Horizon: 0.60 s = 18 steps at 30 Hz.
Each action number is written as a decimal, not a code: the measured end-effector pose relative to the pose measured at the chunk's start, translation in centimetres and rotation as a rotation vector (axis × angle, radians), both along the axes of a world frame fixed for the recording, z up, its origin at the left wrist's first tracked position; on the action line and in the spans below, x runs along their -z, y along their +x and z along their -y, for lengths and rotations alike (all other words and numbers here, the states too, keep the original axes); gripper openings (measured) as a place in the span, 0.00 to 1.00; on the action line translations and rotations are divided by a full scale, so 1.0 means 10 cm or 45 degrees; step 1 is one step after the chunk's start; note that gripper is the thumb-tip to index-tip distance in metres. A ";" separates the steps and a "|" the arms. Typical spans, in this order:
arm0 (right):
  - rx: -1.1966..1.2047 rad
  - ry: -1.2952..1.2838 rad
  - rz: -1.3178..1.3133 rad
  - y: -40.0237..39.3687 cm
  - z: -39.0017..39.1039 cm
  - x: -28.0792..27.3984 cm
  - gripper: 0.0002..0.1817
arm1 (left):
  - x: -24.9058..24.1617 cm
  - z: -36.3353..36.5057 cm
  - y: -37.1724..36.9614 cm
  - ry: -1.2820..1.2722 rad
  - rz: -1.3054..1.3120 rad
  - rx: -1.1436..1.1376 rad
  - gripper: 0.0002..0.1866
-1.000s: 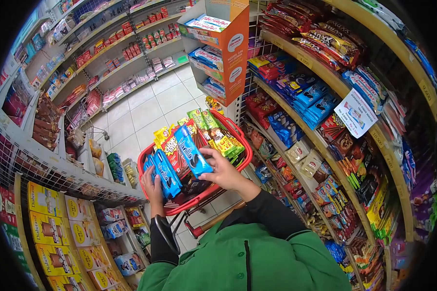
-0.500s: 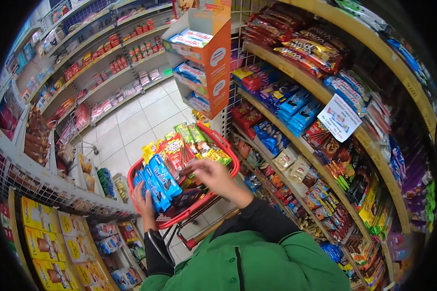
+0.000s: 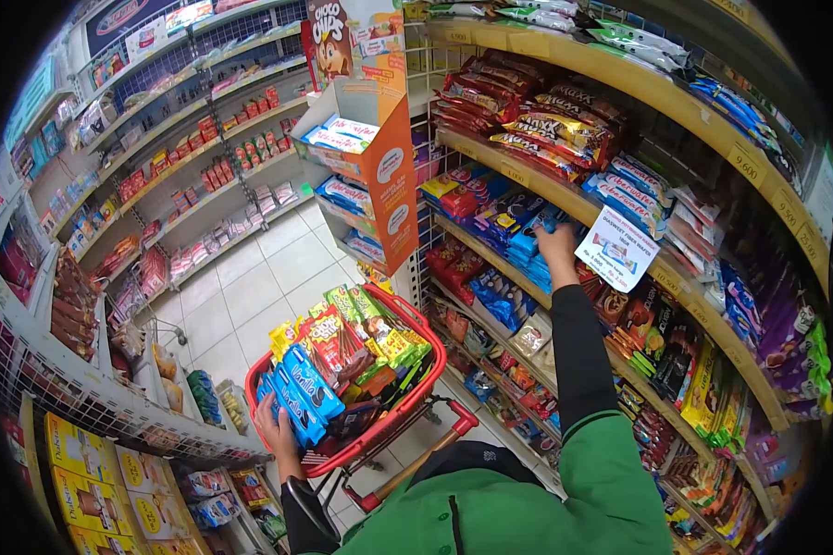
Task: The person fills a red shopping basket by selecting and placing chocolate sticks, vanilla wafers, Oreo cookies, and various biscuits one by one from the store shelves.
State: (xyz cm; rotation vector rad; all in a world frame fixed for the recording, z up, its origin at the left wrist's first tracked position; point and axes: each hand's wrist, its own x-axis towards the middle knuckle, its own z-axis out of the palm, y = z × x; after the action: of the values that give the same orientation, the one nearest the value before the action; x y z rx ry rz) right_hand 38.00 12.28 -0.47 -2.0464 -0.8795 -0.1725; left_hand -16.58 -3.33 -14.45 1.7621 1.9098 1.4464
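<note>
My left hand [image 3: 274, 427] is at the left side of a red shopping basket [image 3: 432, 351], its fingers closed round the edge of blue vanilla biscuit packs [image 3: 307, 393]. These packs lie tilted at the basket's left end. Beside them are a red snack pack [image 3: 333, 342] and green snack packs [image 3: 370, 324]. My right hand [image 3: 557, 248] reaches into the right-hand shelf, fingers bent over a light-blue biscuit pack [image 3: 550, 220]. More light-blue packs [image 3: 520, 248] lie just left of it. Part of the grip is hidden behind the hand.
An orange cardboard display [image 3: 396, 203] with wafer packs stands beyond the basket. Chocolate snack packs [image 3: 565, 129] fill the shelf above my right hand. A white price sign [image 3: 617, 248] hangs close to my right wrist. Yellow boxes [image 3: 88, 495] stand at lower left.
My right hand has left the basket and moved up and right to the light-blue packs on the shelf. My left hand stays at the vanilla packs. The view has shifted slightly.
</note>
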 end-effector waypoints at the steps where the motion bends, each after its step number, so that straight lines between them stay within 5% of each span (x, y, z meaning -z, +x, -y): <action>1: 0.027 -0.104 0.003 -0.05 -0.03 -0.04 0.30 | 0.00 0.00 0.00 0.000 0.012 0.002 0.17; 8: 0.006 -0.231 -0.132 -0.29 0.19 -0.36 0.36 | -0.01 0.00 0.00 -0.006 0.009 0.012 0.17; 12: -0.015 -0.258 -0.151 0.13 -0.13 0.02 0.32 | -0.02 0.01 -0.01 -0.008 -0.064 -0.014 0.19; 15: -0.032 0.059 -0.282 0.47 -0.41 0.51 0.28 | 0.01 0.00 -0.03 -0.008 0.080 0.041 0.18; 16: -0.093 0.110 -0.504 0.33 -0.22 0.30 0.28 | -0.02 0.01 -0.05 -0.062 0.046 0.042 0.20; 18: -0.251 0.325 -0.920 -0.02 0.21 -0.16 0.27 | 0.14 -0.09 -0.21 0.044 0.503 0.149 0.22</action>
State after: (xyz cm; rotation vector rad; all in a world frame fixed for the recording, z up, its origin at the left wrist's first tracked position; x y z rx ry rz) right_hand 37.81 10.18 1.09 -1.5878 -0.5537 0.5111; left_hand -18.67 -2.43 -15.84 1.4375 1.5644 1.6441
